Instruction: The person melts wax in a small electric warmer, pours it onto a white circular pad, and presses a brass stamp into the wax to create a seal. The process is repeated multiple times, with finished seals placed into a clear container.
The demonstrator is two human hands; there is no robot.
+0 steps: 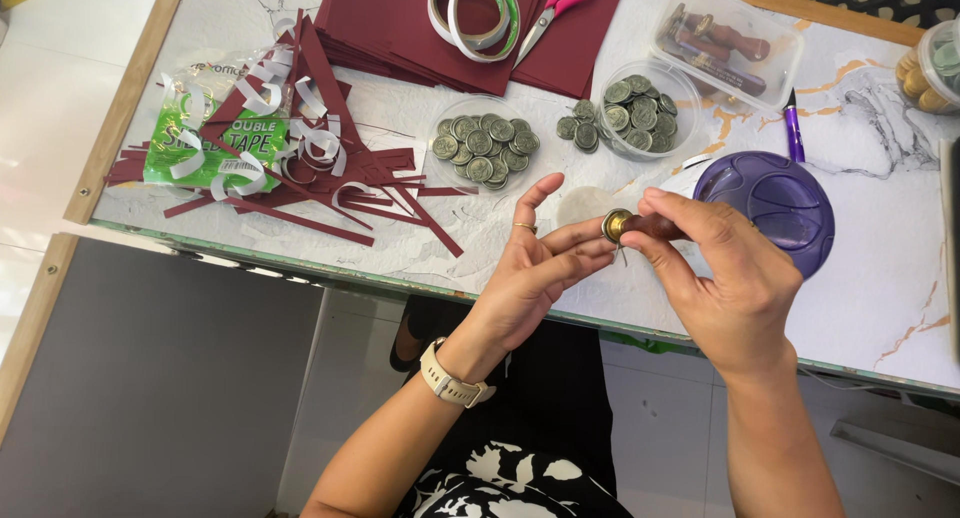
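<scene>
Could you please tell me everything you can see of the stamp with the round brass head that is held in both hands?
The small stamp with a round brass head and dark reddish-brown wooden handle lies roughly level above the marble-patterned table edge. The right hand grips its handle, hiding most of it. The head faces the left hand, whose fingertips touch its rim. The face looks shiny and round; its engraving is too small to tell.

Head cam, steep downward, close over table [880, 308] edge.
</scene>
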